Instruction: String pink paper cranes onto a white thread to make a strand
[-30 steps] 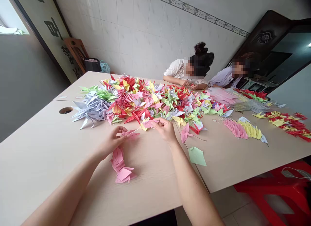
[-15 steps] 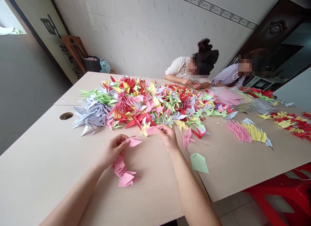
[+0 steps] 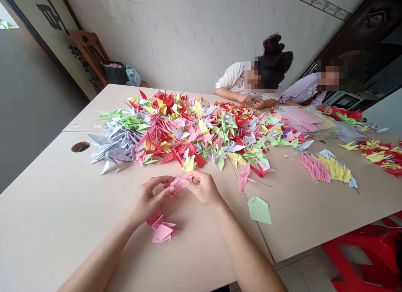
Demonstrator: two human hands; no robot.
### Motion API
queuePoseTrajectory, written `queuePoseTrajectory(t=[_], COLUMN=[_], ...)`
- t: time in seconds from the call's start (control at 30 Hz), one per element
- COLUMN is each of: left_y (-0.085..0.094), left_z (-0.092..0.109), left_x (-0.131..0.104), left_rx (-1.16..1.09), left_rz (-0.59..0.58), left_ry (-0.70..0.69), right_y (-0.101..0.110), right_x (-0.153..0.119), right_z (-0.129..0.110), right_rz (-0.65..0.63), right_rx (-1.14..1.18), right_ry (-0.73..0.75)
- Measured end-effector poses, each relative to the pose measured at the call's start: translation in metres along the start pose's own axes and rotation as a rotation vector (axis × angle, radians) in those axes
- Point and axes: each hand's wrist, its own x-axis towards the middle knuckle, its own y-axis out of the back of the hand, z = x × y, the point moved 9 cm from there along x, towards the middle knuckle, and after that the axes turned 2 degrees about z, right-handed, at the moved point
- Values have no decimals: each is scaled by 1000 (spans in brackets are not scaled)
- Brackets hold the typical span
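Between my two hands is a pink folded-paper crane (image 3: pixel 181 183), above the near part of the table. My left hand (image 3: pixel 149 200) pinches its left end, with a loop of thin pale string (image 3: pixel 160 190) by the fingers. The fingertips of my right hand (image 3: pixel 204 187) are closed on the crane's right end. Below my left hand lies a bunch of pink paper cranes (image 3: pixel 163 231) on the tabletop, partly covered by the hand. A large heap of coloured paper cranes (image 3: pixel 188 129) spreads just beyond my hands.
A single pink crane (image 3: pixel 245 177) and a green paper piece (image 3: pixel 260 210) lie right of my hands. Further right are rows of pink (image 3: pixel 314 168) and yellow cranes (image 3: pixel 335 168). Two people sit across the table (image 3: pixel 63 208). A red stool (image 3: pixel 361 252) stands at the lower right.
My right hand has moved left and slightly down, bringing its pink crane along the string to my left hand. The view has shifted slightly.
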Motion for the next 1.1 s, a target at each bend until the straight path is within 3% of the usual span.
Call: queuePoseTrajectory(t=[0.13,0.27,0.43,0.5,0.63,0.7,0.9,1.0,1.1], left_y=[-6,-4,-7,-7,-5,-6,1,-1,-7], left_z=[-6,-15,-15,-14,-10,-10,-11,-17,-11], left_x=[0,1,2,2,1,1,3,2,0], left_rx=[-111,-194,-236,-228,-155,-144,110,244,294], left_rz=[-44,-49,-81,-69,-28,-51,-131,-171,-150], left_ry=[83,137,165,166,128,112,17,42,-16], right_y=[-8,15,42,33,-9,-19,-1,4,1], right_x=[-2,6,11,8,-1,-3,6,9,9], right_z=[0,10,12,5,-1,1,12,15,16], right_rz=[-41,12,142,94,-133,-160,-59,-59,-86], right_rx=[67,132,-75,-77,39,31,55,89,141], right_ry=[-36,-49,32,66,28,13,22,12,-14])
